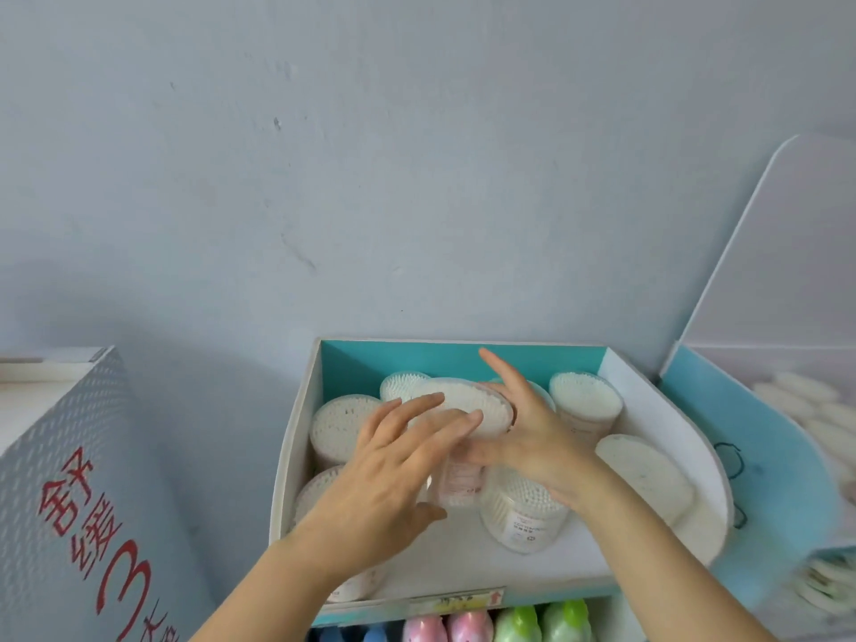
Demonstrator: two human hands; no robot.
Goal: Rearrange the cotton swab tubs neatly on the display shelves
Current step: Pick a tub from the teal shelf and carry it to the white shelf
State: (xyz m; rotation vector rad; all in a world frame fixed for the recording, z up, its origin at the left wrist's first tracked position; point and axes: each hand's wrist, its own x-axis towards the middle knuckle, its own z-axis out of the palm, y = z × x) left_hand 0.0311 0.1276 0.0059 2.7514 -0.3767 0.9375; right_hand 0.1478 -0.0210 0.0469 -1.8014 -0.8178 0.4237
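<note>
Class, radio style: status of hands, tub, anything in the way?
Left hand flat against lifted tub. Right hand grips it, tilted. Other tubs crowd the tray below.

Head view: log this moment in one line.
left hand: touches tub | right hand: holds tub, tilted | shelf: more tubs | below: bottles
</note>
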